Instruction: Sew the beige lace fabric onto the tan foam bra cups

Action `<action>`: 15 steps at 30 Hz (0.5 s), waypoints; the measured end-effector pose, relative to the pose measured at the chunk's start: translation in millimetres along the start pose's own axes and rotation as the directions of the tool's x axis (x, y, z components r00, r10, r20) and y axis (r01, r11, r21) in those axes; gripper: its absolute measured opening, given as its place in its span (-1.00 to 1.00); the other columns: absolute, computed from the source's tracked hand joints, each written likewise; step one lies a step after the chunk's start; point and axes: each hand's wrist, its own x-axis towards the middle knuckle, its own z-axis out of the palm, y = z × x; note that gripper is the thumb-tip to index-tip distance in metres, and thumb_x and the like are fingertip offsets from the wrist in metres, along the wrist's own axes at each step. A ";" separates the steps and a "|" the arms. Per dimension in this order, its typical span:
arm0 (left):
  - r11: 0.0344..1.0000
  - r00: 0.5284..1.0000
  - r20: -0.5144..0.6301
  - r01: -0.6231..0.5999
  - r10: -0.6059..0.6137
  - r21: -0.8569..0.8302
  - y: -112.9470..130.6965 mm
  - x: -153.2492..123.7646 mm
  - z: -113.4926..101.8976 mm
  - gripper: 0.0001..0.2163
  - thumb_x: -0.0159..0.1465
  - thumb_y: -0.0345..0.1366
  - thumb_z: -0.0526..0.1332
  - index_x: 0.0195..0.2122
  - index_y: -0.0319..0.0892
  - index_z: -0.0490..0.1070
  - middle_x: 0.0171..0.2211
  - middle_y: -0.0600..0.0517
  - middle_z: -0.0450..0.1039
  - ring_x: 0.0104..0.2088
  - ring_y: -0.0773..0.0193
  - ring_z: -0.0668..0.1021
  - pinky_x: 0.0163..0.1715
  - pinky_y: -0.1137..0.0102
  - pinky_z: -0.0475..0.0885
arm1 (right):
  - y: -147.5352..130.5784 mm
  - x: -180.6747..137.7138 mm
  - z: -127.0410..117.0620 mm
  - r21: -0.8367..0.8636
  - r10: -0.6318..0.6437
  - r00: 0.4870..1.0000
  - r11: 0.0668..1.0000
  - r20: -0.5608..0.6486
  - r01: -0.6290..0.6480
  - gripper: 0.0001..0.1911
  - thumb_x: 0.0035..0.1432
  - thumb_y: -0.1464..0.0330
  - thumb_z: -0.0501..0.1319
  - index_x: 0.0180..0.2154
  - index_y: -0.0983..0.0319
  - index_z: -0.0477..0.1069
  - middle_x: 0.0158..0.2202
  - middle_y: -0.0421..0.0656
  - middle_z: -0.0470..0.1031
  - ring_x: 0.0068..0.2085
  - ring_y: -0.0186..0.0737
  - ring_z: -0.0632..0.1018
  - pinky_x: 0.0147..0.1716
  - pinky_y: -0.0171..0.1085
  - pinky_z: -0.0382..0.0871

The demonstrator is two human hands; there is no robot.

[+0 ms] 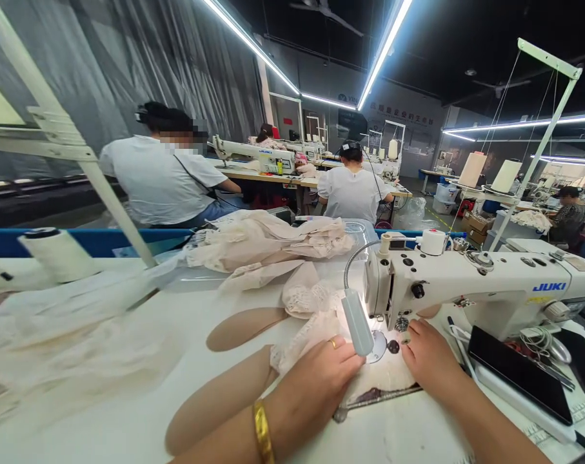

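Note:
My left hand [316,380], with a ring and a gold bracelet, rests left of the needle area. Its fingers are closed on cream lace fabric [302,335], and a lamp head [357,322] covers part of the fingertips. From that fabric, smooth beige rounded pieces [219,403] spread left over the table. My right hand [430,357] lies at the other side of the presser foot, fingers drawn together at the plate; what they pinch is too small to make out. Above both hands stands the white JUKI sewing machine [471,283].
More cream lace garments [273,238] are heaped behind, by a clear plastic bin [360,229]. A blurred pale cloth pile [74,341] and a thread cone [57,254] are at left. A black phone-like device [519,374] lies right. Two people in white sit ahead.

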 end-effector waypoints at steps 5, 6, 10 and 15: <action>1.000 0.998 0.060 -0.006 0.007 -0.006 0.4 -2.6 4.5 -0.66 0.37 -0.61 0.01 -0.07 -0.17 0.51 -0.14 -0.09 0.61 -0.20 0.00 0.57 -0.22 0.14 0.54 | -2.0 1.2 -3.3 0.011 0.002 1.000 1.000 0.010 -0.002 -0.79 0.42 0.54 0.19 -0.23 0.21 0.54 -0.15 -0.07 0.57 -0.10 -0.04 0.58 -0.11 -0.17 0.40; 1.000 0.998 0.061 -0.003 0.003 -0.009 0.6 -2.5 4.2 -0.65 0.37 -0.61 0.01 -0.06 -0.17 0.52 -0.13 -0.10 0.61 -0.20 -0.01 0.58 -0.22 0.14 0.55 | -2.1 1.3 -3.8 0.012 0.003 1.000 1.000 0.014 -0.004 -0.79 0.42 0.54 0.19 -0.23 0.21 0.54 -0.16 -0.07 0.58 -0.10 -0.04 0.59 -0.11 -0.18 0.40; 1.000 0.999 0.054 0.004 -0.002 -0.030 -2.1 0.4 4.8 -0.66 0.39 -0.57 0.03 -0.01 -0.15 0.53 -0.08 -0.12 0.62 -0.10 -0.04 0.60 -0.11 0.09 0.58 | -2.2 0.8 -5.5 0.025 0.008 1.000 1.000 0.021 -0.008 -0.79 0.42 0.54 0.19 -0.20 0.22 0.57 -0.12 -0.06 0.59 -0.08 -0.04 0.59 -0.11 -0.18 0.40; 0.998 0.999 0.005 0.034 -0.034 -0.058 -5.3 3.6 8.0 -0.68 0.34 -0.53 0.11 -0.03 -0.09 0.54 -0.16 -0.09 0.61 -0.13 0.00 0.60 -0.09 0.14 0.56 | -1.1 -2.1 -0.8 0.059 -0.006 1.000 0.998 -0.010 0.006 -0.76 0.43 0.55 0.16 -0.17 0.23 0.59 -0.10 -0.05 0.60 -0.06 -0.02 0.60 -0.08 -0.19 0.42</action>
